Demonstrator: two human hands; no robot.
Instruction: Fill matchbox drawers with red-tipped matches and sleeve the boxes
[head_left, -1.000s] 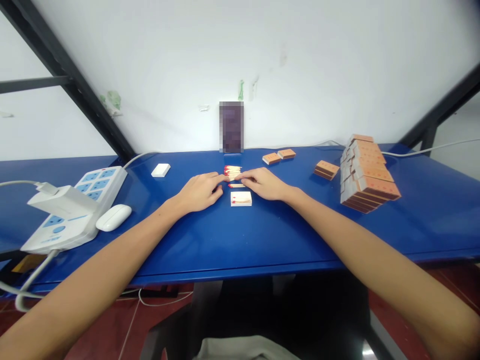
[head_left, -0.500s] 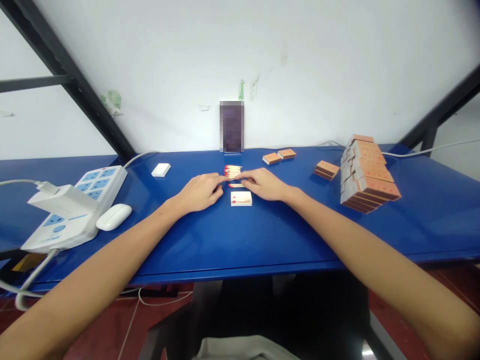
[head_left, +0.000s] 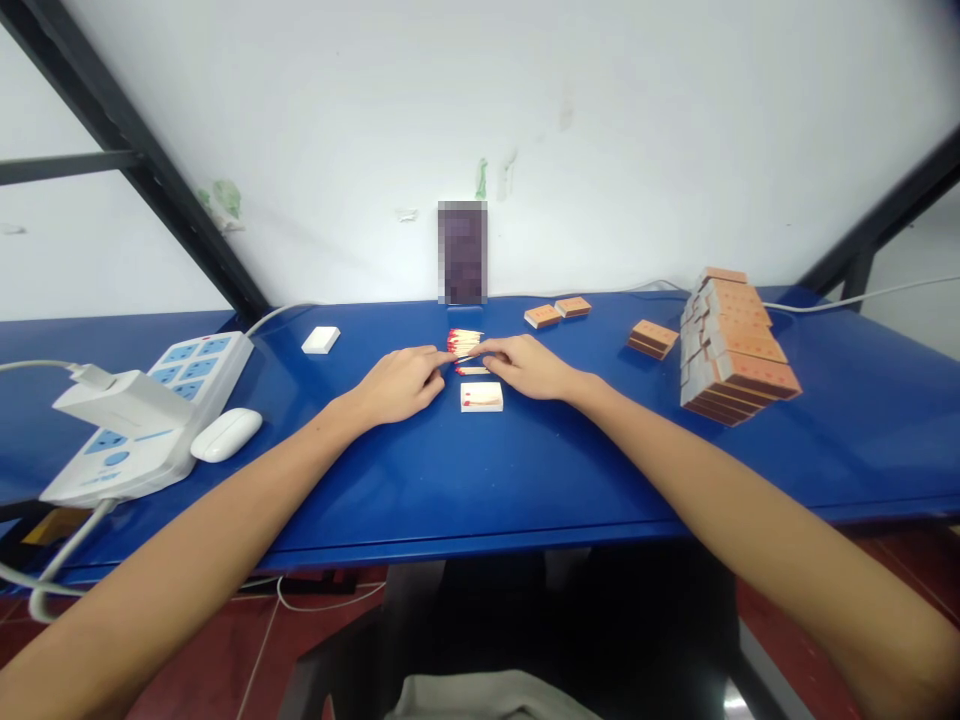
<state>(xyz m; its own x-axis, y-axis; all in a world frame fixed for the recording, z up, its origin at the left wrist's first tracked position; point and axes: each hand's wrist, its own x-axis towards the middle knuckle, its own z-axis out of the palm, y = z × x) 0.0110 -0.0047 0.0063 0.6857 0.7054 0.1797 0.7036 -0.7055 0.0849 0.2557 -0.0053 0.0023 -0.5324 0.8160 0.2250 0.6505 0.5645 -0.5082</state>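
Both my hands rest on the blue table (head_left: 525,470) around a small pile of red-tipped matches (head_left: 465,341). My left hand (head_left: 399,383) lies palm down, its fingertips pressed together at the left edge of the pile. My right hand (head_left: 529,367) reaches in from the right, its fingers pinched on matches at the pile's near edge. A few loose matches (head_left: 472,371) lie between the hands. Just in front of them sits an open white matchbox tray (head_left: 481,397) with matches laid in it.
A large stack of orange matchboxes (head_left: 735,348) stands at the right, with several smaller boxes (head_left: 654,339) (head_left: 557,312) behind. At the left are a white power strip (head_left: 150,410), a white mouse-shaped object (head_left: 226,435) and a white box (head_left: 321,340). A blurred dark object (head_left: 462,252) leans on the wall.
Almost nothing differs. My fingertips have shifted very slightly at the match pile; both arms stay where they were.
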